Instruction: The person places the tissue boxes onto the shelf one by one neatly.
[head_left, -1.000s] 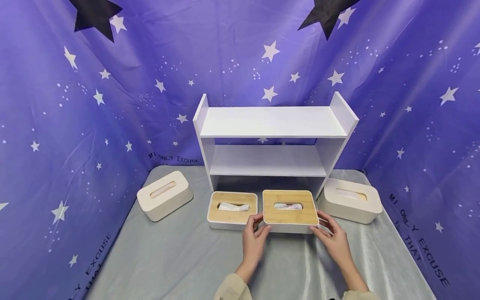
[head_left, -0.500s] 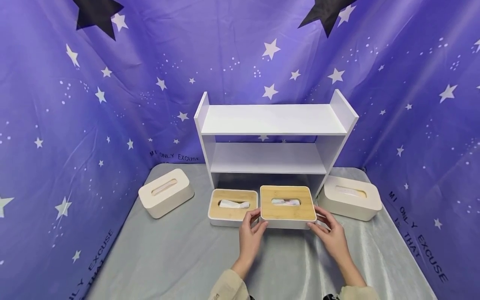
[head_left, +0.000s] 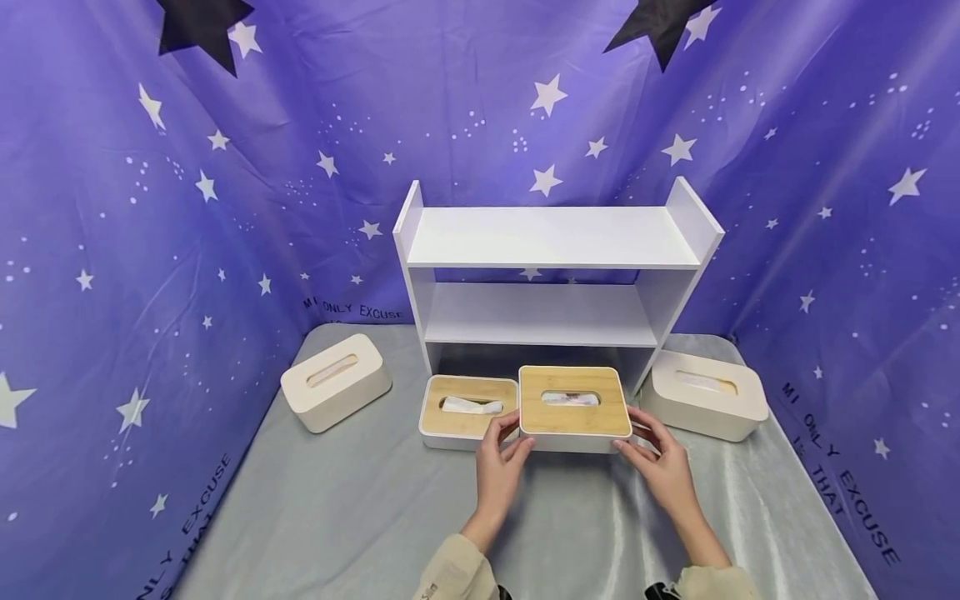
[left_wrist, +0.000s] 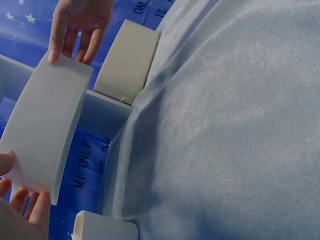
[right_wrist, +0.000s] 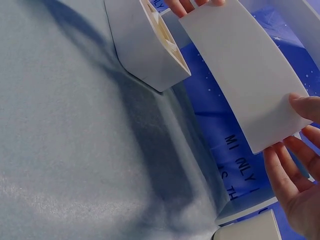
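Both hands hold a white tissue box with a bamboo lid (head_left: 575, 422) by its two short ends, lifted off the table. My left hand (head_left: 497, 479) grips the left end, thumb on the front side; my right hand (head_left: 663, 471) grips the right end the same way. Tissue shows in the lid's slot. In the left wrist view the plain white side of the held box (left_wrist: 47, 120) faces the camera. The right wrist view shows my right-hand fingers (right_wrist: 282, 170) under its end. Just left of it, a second bamboo-lidded tissue box (head_left: 461, 429) rests on the table.
A white two-tier shelf (head_left: 543, 312) stands behind the held box. Cream tissue boxes sit at the left (head_left: 337, 383) and right (head_left: 705, 400) of the grey cloth-covered table (head_left: 337, 517). A purple star-patterned curtain (head_left: 465, 100) encloses the back and sides.
The held tissue box has risen a little and shifted slightly left and toward the shelf, both hands moving with it. The head view has tilted slightly; the other boxes stay put.
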